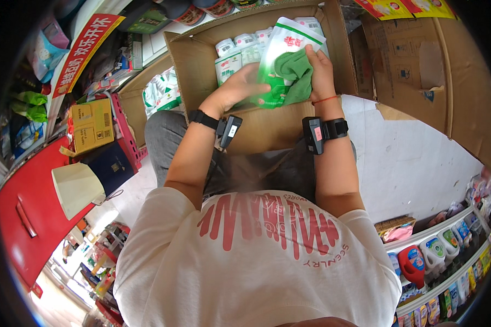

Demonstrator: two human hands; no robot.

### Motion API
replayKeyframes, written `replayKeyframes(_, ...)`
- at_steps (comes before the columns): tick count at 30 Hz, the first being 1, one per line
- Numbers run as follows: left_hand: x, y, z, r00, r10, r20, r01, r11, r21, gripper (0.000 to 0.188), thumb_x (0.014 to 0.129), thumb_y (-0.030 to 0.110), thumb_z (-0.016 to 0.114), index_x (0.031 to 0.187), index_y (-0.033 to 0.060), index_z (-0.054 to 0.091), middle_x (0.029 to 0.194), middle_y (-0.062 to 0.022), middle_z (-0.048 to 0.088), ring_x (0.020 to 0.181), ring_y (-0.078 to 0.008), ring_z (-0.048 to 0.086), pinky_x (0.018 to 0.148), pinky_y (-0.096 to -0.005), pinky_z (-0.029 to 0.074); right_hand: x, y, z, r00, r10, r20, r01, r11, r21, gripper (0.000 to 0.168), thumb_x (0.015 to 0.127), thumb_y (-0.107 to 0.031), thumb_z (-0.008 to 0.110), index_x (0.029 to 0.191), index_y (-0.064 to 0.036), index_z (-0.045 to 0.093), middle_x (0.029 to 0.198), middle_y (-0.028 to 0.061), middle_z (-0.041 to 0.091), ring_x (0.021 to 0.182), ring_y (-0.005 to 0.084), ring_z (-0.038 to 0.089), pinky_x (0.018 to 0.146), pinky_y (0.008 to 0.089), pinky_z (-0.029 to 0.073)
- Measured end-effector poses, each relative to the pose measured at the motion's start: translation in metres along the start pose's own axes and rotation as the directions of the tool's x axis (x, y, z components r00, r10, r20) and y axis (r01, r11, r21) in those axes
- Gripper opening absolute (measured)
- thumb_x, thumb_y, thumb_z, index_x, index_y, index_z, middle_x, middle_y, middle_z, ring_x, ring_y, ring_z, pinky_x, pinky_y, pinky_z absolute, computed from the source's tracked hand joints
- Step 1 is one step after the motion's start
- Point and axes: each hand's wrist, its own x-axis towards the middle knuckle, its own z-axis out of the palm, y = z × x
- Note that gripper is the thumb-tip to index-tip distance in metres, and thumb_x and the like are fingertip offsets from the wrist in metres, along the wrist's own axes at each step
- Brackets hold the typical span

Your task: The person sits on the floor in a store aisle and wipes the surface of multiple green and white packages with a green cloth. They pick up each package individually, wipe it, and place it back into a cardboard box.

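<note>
A white-and-green plastic pouch (291, 30) is tilted over an open cardboard box (194, 61). My right hand (323, 73) grips its right side together with a green cloth (296, 67) that lies folded over the pouch's front. My left hand (237, 88), slightly blurred, is at the pouch's lower left edge, with its thumb over the front; whether it grips the pouch is unclear. More white-and-green pouches (229, 63) stand upright inside the box, partly hidden behind my hands and the held pouch.
Left of the box, a second carton holds similar packets (161, 92). A pink plastic basket (127, 126) and a small cardboard box (92, 126) are beside it. Shelves with bottles (188, 12) are beyond the open box. Large cardboard cartons (409, 61) stand at the right.
</note>
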Motion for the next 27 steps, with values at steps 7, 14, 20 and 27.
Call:
replayKeyframes(7, -0.003, -0.011, 0.022, 0.993, 0.011, -0.12, -0.009, 1.0, 0.022, 0.054, 0.079, 0.007, 0.068, 0.127, 0.0004, 0.045, 0.116, -0.0091, 0.057, 0.104, -0.0171, 0.054, 0.09, -0.0305, 0.045, -0.025, -0.041, 0.023, 0.973, -0.081, -0.215, 0.056, 0.991, -0.121, 0.026, 0.092, -0.019, 0.058, 0.109, 0.001, 0.059, 0.1, 0.0072, 0.063, 0.089, 0.0135, 0.059, 0.078, 0.0253, 0.048)
replayKeyframes(14, 0.003, -0.025, 0.019, 0.996, 0.057, -0.064, -0.043, 0.979, 0.199, 0.043, 0.082, 0.006, 0.063, 0.122, 0.0023, 0.048, 0.109, -0.0037, 0.06, 0.098, -0.012, 0.058, 0.083, -0.0263, 0.048, -0.021, -0.022, 0.017, 0.852, -0.472, 0.225, 0.503, 0.624, -0.598, 0.037, 0.083, -0.014, 0.065, 0.118, -0.005, 0.058, 0.116, 0.0118, 0.059, 0.109, 0.0257, 0.054, 0.095, 0.0342, 0.042)
replayKeyframes(20, 0.0, -0.024, 0.017, 0.96, 0.028, -0.279, -0.056, 0.994, -0.092, 0.036, 0.085, 0.005, 0.059, 0.12, 0.0059, 0.048, 0.106, -0.0028, 0.06, 0.094, -0.0114, 0.059, 0.075, -0.0283, 0.051, -0.034, -0.011, 0.033, 0.764, -0.225, 0.605, 0.547, 0.724, -0.421, 0.031, 0.079, 0.0, 0.054, 0.106, -0.007, 0.067, 0.113, 0.0126, 0.064, 0.12, 0.0267, 0.051, 0.098, 0.034, 0.041)
replayKeyframes(27, -0.006, -0.005, -0.004, 0.943, 0.02, -0.332, -0.178, 0.873, -0.453, 0.032, 0.087, 0.006, 0.056, 0.118, 0.0064, 0.048, 0.113, -0.0048, 0.057, 0.1, -0.0171, 0.057, 0.08, -0.0348, 0.05, -0.031, -0.009, 0.019, 0.978, -0.151, 0.145, 0.209, 0.748, -0.63, 0.025, 0.078, -0.001, 0.047, 0.087, -0.004, 0.07, 0.084, 0.0078, 0.068, 0.081, 0.0164, 0.062, 0.076, 0.0277, 0.047)
